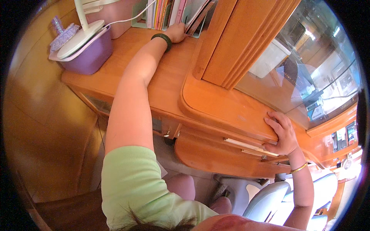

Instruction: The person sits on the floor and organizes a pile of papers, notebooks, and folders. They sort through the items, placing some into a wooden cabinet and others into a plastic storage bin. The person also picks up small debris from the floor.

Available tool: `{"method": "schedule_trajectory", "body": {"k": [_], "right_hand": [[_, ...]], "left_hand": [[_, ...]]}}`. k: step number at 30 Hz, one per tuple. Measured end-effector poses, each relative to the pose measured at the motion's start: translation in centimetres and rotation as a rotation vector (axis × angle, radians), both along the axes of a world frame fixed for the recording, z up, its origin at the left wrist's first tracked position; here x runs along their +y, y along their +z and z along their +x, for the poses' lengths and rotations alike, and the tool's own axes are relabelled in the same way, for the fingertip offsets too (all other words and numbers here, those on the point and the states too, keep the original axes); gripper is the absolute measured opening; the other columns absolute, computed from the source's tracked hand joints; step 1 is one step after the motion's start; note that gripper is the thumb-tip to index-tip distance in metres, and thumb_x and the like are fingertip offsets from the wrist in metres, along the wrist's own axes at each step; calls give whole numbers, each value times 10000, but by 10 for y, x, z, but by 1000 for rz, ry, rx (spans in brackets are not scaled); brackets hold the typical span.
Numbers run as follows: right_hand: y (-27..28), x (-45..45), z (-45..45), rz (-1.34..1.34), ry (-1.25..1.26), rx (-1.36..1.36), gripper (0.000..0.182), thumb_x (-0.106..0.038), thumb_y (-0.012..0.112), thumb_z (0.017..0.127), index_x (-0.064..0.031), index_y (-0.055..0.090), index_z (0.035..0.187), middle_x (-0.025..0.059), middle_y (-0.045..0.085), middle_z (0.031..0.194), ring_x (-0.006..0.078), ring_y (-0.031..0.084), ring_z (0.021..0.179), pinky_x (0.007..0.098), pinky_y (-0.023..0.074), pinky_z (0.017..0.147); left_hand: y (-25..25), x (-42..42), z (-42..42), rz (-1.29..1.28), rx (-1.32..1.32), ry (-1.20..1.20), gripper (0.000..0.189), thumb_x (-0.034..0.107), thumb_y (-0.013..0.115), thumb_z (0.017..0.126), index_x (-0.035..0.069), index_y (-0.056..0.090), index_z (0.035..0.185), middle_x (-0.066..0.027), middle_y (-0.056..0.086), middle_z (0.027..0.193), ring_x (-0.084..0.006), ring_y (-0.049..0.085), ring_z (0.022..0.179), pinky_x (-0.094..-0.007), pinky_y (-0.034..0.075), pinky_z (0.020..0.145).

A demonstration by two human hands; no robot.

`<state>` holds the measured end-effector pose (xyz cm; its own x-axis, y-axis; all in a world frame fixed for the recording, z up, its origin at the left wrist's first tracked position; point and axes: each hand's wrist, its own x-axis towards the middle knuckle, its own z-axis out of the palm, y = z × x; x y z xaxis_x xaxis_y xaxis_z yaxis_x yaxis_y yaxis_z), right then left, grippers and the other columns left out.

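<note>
My left hand (175, 32), with a dark green bangle at its wrist, reaches to the back of the wooden desktop (170, 72). Its fingers are at the lower edges of thin books (198, 20) leaning at the right end of a row; whether they grip one is hidden. More upright books (167, 14) stand just left of them in a pale green book holder (139, 21). My right hand (281, 134), below which a gold-coloured bracelet circles the wrist, rests on the front edge of the raised wooden ledge (225, 106), fingers on top and thumb at the underside.
A purple bin (89, 56) with a white lamp base (82, 37) on top stands at the desktop's left. Behind it is a pink container (114, 20). A wooden cabinet post (245, 37) and glass door (303, 66) rise on the right. A blue-grey chair (267, 199) stands below.
</note>
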<state>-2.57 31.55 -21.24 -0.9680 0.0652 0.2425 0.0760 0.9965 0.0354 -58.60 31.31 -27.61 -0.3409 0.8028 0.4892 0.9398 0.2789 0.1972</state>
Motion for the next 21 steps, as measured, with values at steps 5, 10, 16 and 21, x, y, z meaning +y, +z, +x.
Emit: {"method": "schedule_trajectory", "body": {"k": [5, 10, 16, 21], "right_hand": [[2, 1, 11, 27, -55, -26, 783, -263, 788, 500, -129, 550, 1235, 122, 491, 1262, 325, 473, 1149, 433, 371, 980], [0, -1, -2, -8, -16, 10, 781, -277, 787, 510, -134, 548, 1241, 110, 492, 1266, 328, 456, 1173, 433, 357, 1004], [-1, 2, 7, -15, -14, 20, 805, -278, 792, 499, -125, 539, 1248, 118, 490, 1273, 331, 453, 1180, 434, 356, 1010], [0, -6, 6, -30, -23, 17, 828, -264, 790, 496, -121, 521, 1266, 130, 481, 1286, 332, 449, 1189, 428, 360, 1008]], "left_hand": [[-20, 48, 12, 29, -82, -314, 314, 231, 618, 772, -10, 652, 971, -222, 642, 1028, -375, 597, 976, -417, 477, 857], [-62, 93, -70, 96, -174, -316, 326, 251, 545, 807, -10, 670, 957, -211, 631, 1077, -363, 584, 1023, -424, 463, 893], [-46, 51, -15, -12, -240, -343, 322, 276, 591, 816, 45, 682, 1021, -209, 636, 1071, -364, 593, 998, -420, 470, 870], [51, -109, 82, -191, -460, -115, 383, 366, 623, 817, 18, 688, 964, -176, 676, 891, -297, 637, 809, -394, 494, 760]]}}
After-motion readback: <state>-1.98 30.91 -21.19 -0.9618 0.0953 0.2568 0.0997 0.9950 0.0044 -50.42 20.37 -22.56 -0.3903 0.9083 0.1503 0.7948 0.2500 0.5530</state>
